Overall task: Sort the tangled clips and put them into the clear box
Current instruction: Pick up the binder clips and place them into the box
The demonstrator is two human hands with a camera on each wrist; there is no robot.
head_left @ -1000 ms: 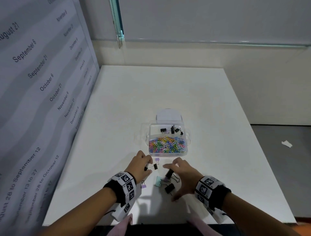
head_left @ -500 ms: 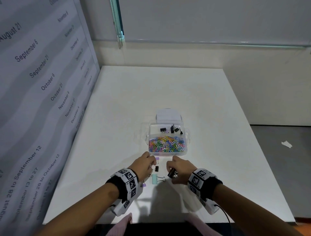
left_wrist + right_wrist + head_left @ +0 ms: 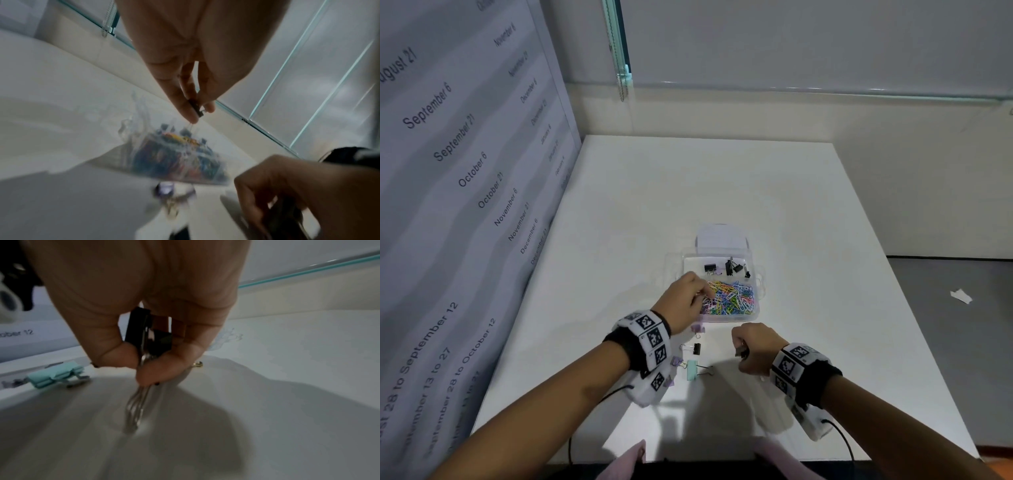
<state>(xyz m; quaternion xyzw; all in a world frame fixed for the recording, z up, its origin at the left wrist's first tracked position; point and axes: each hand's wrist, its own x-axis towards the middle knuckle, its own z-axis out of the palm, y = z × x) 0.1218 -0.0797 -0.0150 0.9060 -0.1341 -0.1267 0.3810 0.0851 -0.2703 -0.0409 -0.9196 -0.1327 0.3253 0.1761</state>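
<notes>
The clear box [image 3: 756, 274] stands mid-table, with coloured paper clips [image 3: 732, 297] in its near compartment and black binder clips [image 3: 732, 268] in the far one. My left hand [image 3: 697, 294] hovers over the box's near left corner and pinches a small black binder clip [image 3: 195, 107] between thumb and fingertips. My right hand [image 3: 748, 346] stays in front of the box, just above the table, and grips black binder clips [image 3: 144, 334] whose wire handles hang down. On the table between the hands lie a mint binder clip [image 3: 692, 370], a black one [image 3: 697, 348] and small purple ones [image 3: 697, 328].
The box's lid [image 3: 719, 236] stands open behind it. A calendar panel [image 3: 465, 171] walls the table's left side. The table's near edge runs just below my forearms. A white scrap [image 3: 961, 296] lies on the floor at the right.
My left hand has risen from the loose clips and moved forward over the box with a small black clip. My right hand has closed round black clips and drawn slightly right.
</notes>
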